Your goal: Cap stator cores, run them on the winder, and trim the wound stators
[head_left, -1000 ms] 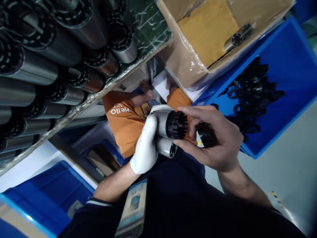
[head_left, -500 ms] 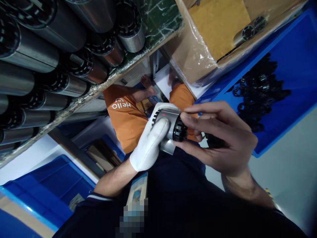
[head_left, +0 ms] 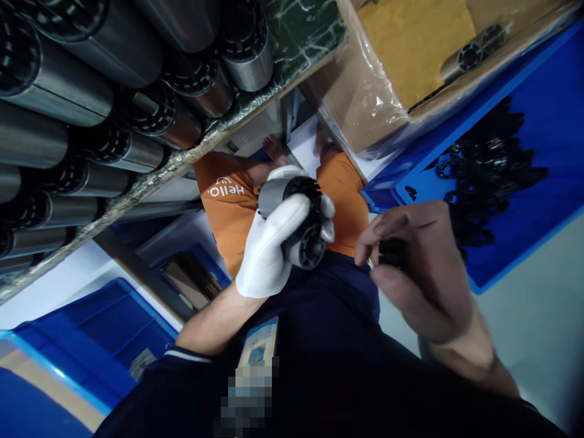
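My left hand (head_left: 274, 243), in a white glove, is closed around a grey metal cylinder (head_left: 276, 193) whose black slotted end faces right. Below it, in the same grip, is a second short metal cylinder (head_left: 298, 252) with a slotted open end. My bare right hand (head_left: 424, 267) is to the right, apart from the cylinders. Its curled fingers hold a small black plastic piece (head_left: 391, 252), partly hidden by the fingers and palm.
Metal cylinders (head_left: 68, 79) with black slotted ends crowd a green-topped bench (head_left: 305, 36) at upper left. A plastic-lined cardboard box (head_left: 365, 115) holds more cylinders. A blue bin (head_left: 538, 219) at right contains black parts (head_left: 493, 158). Another blue bin (head_left: 104, 340) stands at lower left.
My right hand has drawn away from the cylinder, down and to the right, with a black piece in its fingers. My left hand has turned the cylinders, showing the lower one's slotted end.
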The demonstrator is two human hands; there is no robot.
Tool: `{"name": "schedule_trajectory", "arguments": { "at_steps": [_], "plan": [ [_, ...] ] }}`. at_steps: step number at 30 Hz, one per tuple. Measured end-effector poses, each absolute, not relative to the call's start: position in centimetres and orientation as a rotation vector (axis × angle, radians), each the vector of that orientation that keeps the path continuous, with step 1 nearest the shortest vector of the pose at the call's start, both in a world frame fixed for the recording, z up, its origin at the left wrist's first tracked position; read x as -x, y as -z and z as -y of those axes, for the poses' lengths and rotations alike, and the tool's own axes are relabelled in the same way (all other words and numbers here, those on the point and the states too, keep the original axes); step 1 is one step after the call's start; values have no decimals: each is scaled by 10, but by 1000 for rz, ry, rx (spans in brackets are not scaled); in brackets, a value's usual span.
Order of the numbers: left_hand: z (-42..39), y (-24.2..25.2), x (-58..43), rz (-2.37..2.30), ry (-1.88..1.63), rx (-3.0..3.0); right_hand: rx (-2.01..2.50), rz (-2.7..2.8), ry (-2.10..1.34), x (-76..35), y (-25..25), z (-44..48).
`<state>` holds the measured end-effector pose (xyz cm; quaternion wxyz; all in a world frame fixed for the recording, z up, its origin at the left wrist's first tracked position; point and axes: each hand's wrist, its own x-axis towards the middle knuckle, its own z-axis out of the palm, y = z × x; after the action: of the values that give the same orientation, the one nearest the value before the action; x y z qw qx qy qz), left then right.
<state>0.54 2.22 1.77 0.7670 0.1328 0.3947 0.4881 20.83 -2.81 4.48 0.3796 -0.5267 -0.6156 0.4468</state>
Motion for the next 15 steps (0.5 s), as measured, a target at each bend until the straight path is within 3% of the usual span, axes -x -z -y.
{"name": "schedule_trajectory", "arguments": {
  "at_steps": [12,15],
  "plan": [
    [-24,-30,-17,-1099,-1200,-431,1301,1477,-925,-172,-34,22],
    [-23,-32,-17,-1071,-1261,-467,1303,1413,-1015,-167,-28,24]
  ]
}}
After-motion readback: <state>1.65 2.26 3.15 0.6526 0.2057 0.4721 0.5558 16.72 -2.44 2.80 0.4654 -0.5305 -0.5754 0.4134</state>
